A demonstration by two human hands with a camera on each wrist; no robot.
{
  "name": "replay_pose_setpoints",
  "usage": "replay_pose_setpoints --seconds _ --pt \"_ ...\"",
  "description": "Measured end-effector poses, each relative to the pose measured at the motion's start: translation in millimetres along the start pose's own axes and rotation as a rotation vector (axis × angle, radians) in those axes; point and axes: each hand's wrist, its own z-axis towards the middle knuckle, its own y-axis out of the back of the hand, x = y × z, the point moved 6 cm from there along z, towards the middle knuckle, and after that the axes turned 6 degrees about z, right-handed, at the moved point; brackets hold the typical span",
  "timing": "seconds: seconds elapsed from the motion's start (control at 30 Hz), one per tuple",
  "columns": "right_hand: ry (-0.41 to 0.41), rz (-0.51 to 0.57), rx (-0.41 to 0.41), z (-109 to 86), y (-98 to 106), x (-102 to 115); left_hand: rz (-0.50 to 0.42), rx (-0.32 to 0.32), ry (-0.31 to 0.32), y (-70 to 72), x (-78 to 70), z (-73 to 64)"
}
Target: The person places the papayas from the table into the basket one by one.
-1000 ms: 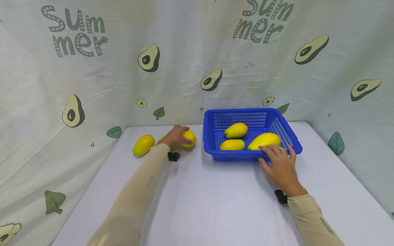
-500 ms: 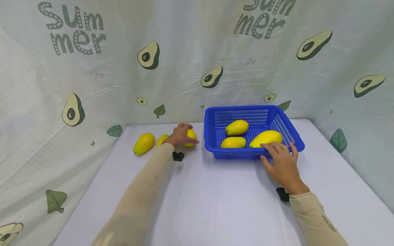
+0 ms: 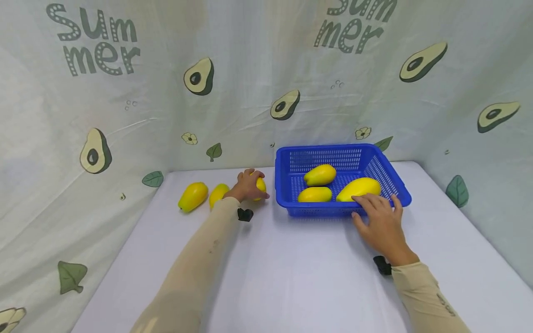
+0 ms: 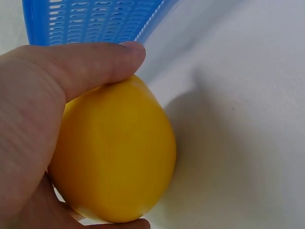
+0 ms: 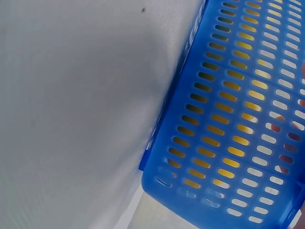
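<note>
In the head view my left hand grips a yellow papaya just left of the basket. The left wrist view shows this papaya between the thumb on one side and fingers on the other; the palm hides part of it. My right hand holds the front rim of the blue plastic basket, fingers over the rim and thumb outside. Through the slots of the basket wall, the right wrist view shows yellow fruit and parts of fingers. Inside lie a rear papaya, a front papaya and a larger papaya.
Two more papayas lie left of my left hand: one at the far left, and another partly behind the left wrist. A white cloth covers the table. A printed curtain stands close behind the basket.
My left hand has closed around the papaya and shifted slightly right with it, uncovering more of the papaya beside the wrist. The right hand stays on the basket rim.
</note>
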Motion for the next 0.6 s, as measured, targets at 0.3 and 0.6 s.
replay_pose_setpoints --seconds 0.3,0.6 --pt "-0.018 0.003 0.013 -0.7 0 0 -0.029 -0.028 -0.014 2.2 1.8 -3.4" --pt "-0.01 0.0 0.009 0.1 2 3 -0.124 -0.05 -0.005 3.0 13.7 -7.4"
